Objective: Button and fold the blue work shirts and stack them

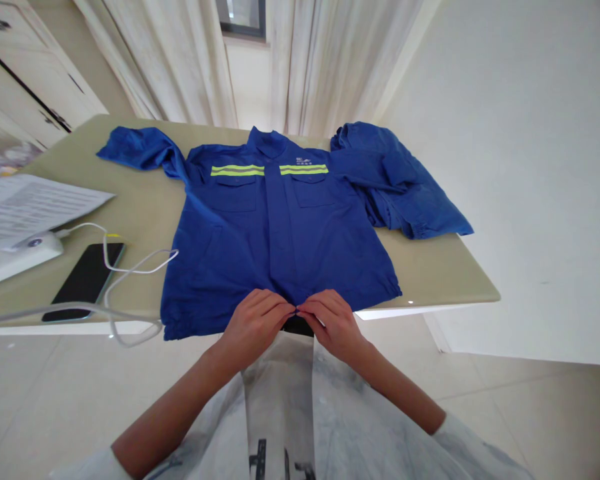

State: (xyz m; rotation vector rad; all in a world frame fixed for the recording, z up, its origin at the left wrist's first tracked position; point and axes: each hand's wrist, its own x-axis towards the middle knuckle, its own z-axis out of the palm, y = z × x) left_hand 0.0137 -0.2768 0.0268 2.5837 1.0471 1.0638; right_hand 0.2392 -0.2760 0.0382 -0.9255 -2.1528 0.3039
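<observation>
A blue work jacket (pixel 240 233) with yellow-green reflective stripes lies spread front side up, its collar toward the far edge. At the middle of its bottom hem, my left hand (pixel 260 317) pinches the cloth between thumb and fingers. Right beside it, my right hand (pixel 333 320) is closed on the hem too, the fingertips of both hands nearly touching. One jacket sleeve stretches out to the left, and the other reaches right to a folded blue garment (pixel 420 193). What exactly sits between the fingertips is too small to make out.
The jacket lies on a beige table (pixel 445 273), its hem at the near edge. On the left are a black phone (pixel 85 280), a white cable (pixel 145 267), a white power strip (pixel 25 257) and printed paper (pixel 40 207). A white wall (pixel 540 167) stands at right, curtains (pixel 175 60) behind.
</observation>
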